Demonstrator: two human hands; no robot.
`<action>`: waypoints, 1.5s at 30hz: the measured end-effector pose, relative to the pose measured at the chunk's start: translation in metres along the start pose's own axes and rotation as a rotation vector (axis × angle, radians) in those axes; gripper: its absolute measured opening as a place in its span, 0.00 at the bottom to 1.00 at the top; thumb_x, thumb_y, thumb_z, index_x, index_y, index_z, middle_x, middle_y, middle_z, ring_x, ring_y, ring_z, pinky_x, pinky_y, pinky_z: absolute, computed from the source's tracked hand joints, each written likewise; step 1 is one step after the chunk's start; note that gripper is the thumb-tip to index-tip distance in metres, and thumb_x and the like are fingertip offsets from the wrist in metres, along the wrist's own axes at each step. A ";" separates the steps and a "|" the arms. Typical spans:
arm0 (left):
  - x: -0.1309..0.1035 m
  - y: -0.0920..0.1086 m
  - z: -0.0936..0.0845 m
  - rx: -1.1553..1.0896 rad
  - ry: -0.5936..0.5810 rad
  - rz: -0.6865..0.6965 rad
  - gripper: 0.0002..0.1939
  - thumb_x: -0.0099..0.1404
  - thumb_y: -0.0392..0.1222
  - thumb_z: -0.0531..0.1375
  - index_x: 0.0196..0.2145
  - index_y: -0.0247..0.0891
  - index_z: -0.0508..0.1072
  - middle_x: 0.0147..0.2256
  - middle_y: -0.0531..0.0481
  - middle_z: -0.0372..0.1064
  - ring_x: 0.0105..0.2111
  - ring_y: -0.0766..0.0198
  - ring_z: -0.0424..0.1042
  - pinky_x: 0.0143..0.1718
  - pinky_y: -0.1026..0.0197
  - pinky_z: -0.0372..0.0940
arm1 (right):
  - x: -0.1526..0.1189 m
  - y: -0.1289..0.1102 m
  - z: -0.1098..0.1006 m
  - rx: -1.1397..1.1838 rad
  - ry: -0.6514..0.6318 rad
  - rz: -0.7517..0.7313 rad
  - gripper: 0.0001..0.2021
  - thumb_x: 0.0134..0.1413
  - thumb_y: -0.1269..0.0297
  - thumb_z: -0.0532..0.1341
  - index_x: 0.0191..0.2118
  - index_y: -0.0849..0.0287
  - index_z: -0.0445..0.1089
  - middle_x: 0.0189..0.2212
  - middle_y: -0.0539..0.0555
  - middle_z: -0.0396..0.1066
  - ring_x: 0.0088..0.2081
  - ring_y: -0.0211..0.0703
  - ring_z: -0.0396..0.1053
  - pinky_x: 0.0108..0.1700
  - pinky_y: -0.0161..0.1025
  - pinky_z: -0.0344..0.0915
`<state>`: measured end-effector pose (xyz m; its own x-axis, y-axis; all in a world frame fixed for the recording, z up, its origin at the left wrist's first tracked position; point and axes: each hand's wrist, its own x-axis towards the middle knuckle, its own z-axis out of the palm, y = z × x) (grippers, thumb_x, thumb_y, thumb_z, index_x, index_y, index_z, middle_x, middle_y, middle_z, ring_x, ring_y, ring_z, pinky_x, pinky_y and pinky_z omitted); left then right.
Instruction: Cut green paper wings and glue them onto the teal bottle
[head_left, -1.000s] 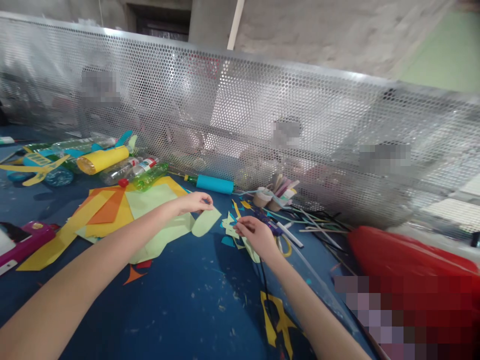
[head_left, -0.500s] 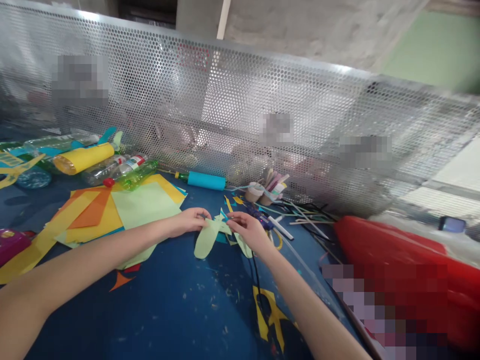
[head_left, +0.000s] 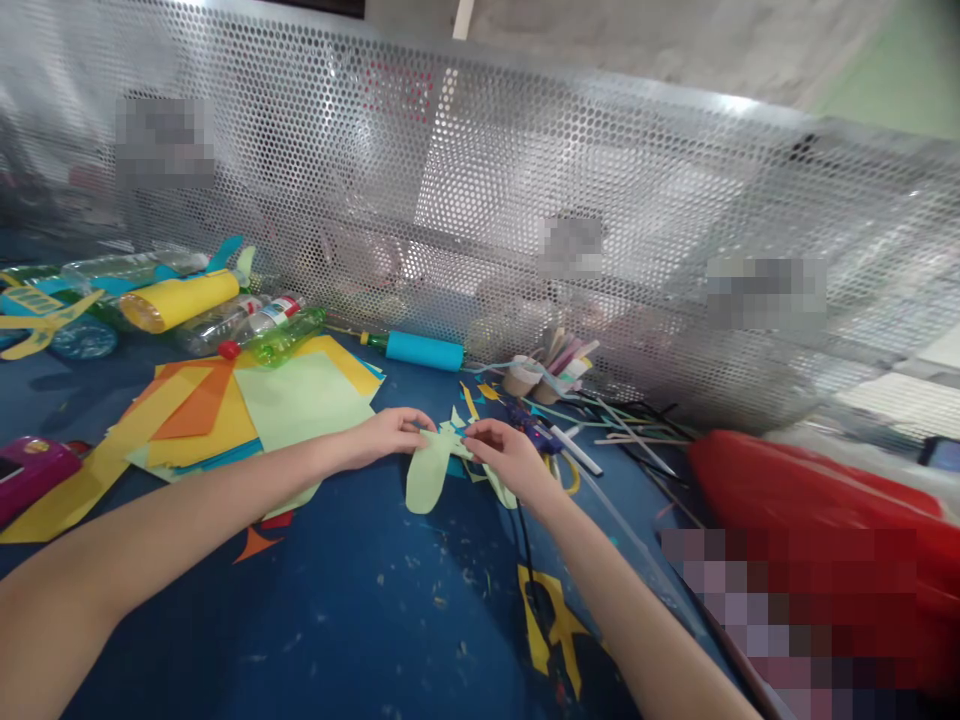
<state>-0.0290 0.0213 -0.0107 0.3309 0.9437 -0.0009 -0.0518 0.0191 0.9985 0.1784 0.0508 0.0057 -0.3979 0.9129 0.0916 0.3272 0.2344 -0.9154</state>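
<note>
Over the middle of the blue table, a pale green paper cutout (head_left: 427, 478) with rounded, wing-like lobes is held between both hands. My left hand (head_left: 394, 436) pinches its upper left edge. On the other side, my right hand (head_left: 501, 452) has its fingers closed on the cutout's right part, and one lobe hangs below that hand. Small green and blue paper scraps lie just behind the fingertips. Left of my left hand is a stack of green, yellow and orange paper sheets (head_left: 292, 388).
Plastic bottles, one wrapped in yellow (head_left: 184, 300), lie at the back left. A blue-wrapped bottle (head_left: 425, 351) rests before the perforated metal screen (head_left: 360, 180). Behind my right hand are a glue gun (head_left: 531, 422) and cups of sticks (head_left: 523, 376). Yellow scraps (head_left: 559, 622) lie near the front.
The camera view has shifted, so the table's contents appear slightly farther right and higher. Both hands still hold the green cutout, with the fingers slightly adjusted.
</note>
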 end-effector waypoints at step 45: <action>-0.016 0.013 0.014 0.958 0.129 0.443 0.10 0.59 0.47 0.58 0.34 0.41 0.76 0.35 0.47 0.70 0.42 0.56 0.64 0.46 0.57 0.56 | -0.014 -0.034 -0.050 -1.174 0.018 0.236 0.18 0.54 0.60 0.52 0.22 0.61 0.73 0.24 0.61 0.73 0.28 0.48 0.71 0.28 0.37 0.57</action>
<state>-0.0215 0.0020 0.0034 0.3592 0.8315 0.4238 0.6390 -0.5501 0.5376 0.2154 0.0471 0.0557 -0.2141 0.9767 -0.0162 0.9768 0.2142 0.0055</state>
